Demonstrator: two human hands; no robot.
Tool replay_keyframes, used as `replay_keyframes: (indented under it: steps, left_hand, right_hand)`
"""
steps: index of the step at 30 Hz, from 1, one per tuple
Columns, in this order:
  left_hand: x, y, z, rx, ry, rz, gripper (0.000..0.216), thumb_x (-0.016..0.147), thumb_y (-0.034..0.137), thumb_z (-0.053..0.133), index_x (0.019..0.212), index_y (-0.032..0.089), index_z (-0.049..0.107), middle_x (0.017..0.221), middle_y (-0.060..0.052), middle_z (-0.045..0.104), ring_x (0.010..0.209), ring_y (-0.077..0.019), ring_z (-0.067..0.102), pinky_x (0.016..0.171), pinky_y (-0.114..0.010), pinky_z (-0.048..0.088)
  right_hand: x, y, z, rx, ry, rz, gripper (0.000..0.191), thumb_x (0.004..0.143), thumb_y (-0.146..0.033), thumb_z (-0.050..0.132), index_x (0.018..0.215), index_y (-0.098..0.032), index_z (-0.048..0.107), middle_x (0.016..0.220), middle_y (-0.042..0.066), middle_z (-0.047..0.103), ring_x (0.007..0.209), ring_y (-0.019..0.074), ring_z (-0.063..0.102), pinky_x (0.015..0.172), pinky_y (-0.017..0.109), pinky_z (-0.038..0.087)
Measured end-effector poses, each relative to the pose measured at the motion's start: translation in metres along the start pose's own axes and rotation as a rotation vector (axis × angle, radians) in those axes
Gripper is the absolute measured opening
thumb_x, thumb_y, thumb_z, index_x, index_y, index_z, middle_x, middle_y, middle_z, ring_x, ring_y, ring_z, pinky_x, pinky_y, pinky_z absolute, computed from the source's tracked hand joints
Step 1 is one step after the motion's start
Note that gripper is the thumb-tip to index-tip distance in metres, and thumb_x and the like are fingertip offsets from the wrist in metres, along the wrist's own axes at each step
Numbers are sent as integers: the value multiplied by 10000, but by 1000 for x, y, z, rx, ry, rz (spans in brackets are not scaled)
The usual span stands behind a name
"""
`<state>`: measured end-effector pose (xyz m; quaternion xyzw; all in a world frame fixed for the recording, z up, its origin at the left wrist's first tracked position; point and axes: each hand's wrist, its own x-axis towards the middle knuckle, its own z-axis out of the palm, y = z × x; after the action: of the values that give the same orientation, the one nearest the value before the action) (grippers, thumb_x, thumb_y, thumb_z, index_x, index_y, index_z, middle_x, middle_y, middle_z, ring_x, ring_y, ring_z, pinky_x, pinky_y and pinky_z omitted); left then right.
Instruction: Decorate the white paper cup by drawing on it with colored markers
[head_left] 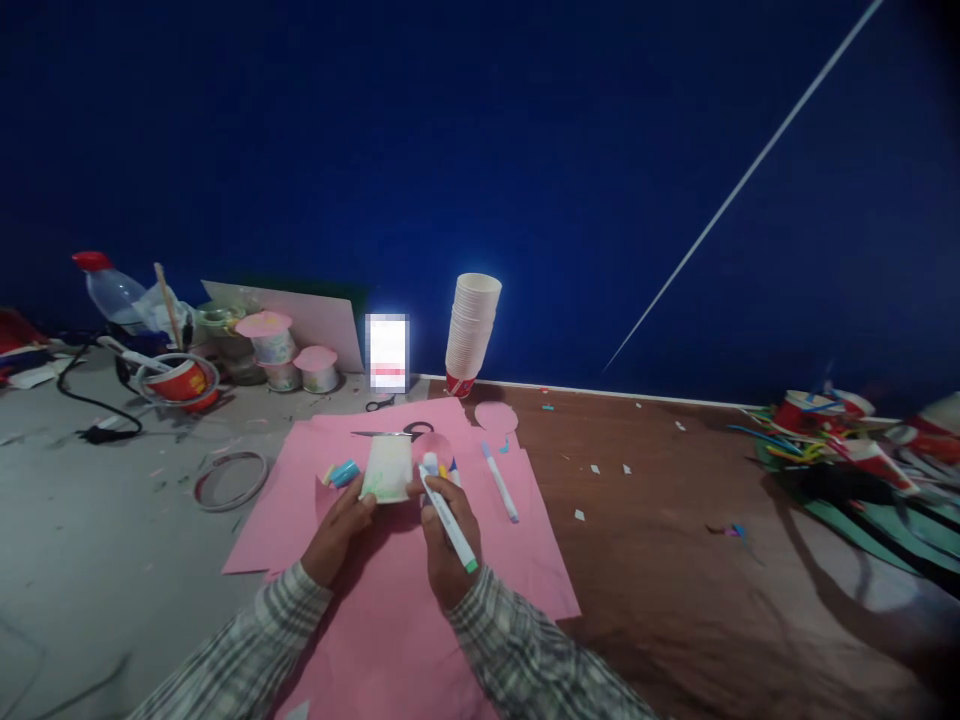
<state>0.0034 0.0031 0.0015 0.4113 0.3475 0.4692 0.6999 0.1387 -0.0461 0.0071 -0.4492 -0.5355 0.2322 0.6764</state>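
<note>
My left hand (343, 525) grips a white paper cup (388, 470) by its rim, the cup turned upside down with faint green marks on its side. In my right hand (450, 535) is a white marker (450, 522) with a green end, held like a pen beside the cup. Both hands are over pink paper sheets (367, 620). Just beyond the cup lie scissors (409, 432) with dark handles. A blue cap-like piece (346, 473) sits left of the cup. To the right rests a second white marker (500, 483).
A tall leaning stack of paper cups (474, 325) stands by the blue wall. Left are a tape roll (231, 480), pink-topped cups (316, 369), a red cup (176, 380) and a bottle (112, 290). Paper scraps dot the brown table (637, 560); cluttered craft items (840, 440) lie far right.
</note>
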Motion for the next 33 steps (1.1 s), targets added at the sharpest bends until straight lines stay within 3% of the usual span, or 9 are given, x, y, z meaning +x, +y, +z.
replay_keyframes:
  steps: [4,11,18,28,33]
  left_hand:
    - [-1,1,4,-105,-25,-13,583,638,408,633,1176,246,479,1102,-101,621,1070,-349,502,898,-538,403]
    - [0,-7,-2,-53,-21,-30,553,574,468,684,1076,280,550,1012,-86,658,987,-367,555,851,-559,429]
    - [4,-4,-3,-77,4,-54,547,536,344,746,1044,241,572,987,-96,678,1007,-339,554,932,-508,371]
    - [7,-3,-4,-47,-57,-76,593,539,393,721,1091,257,551,1040,-89,661,987,-366,558,863,-560,412]
    - [5,-3,0,-105,-83,-85,536,552,375,717,1050,244,568,968,-93,677,926,-363,585,818,-545,442]
  right_hand:
    - [1,-4,-2,-29,-83,11,392,800,-113,495,1126,-324,549,1017,42,693,970,299,637,849,423,500]
    - [-4,-1,1,-118,-150,-42,422,796,-135,514,1163,-340,541,1088,37,669,1026,304,610,891,432,489]
    - [-5,3,2,-122,-174,-16,430,791,-139,511,1166,-349,541,1094,35,675,1029,309,615,886,441,499]
    - [-2,2,-1,-21,-137,-21,470,781,-115,503,1171,-375,547,1074,36,701,1005,334,638,861,498,509]
    - [-3,7,-1,7,-70,-80,424,782,-148,524,1138,-366,597,1029,35,722,1008,332,637,877,495,503]
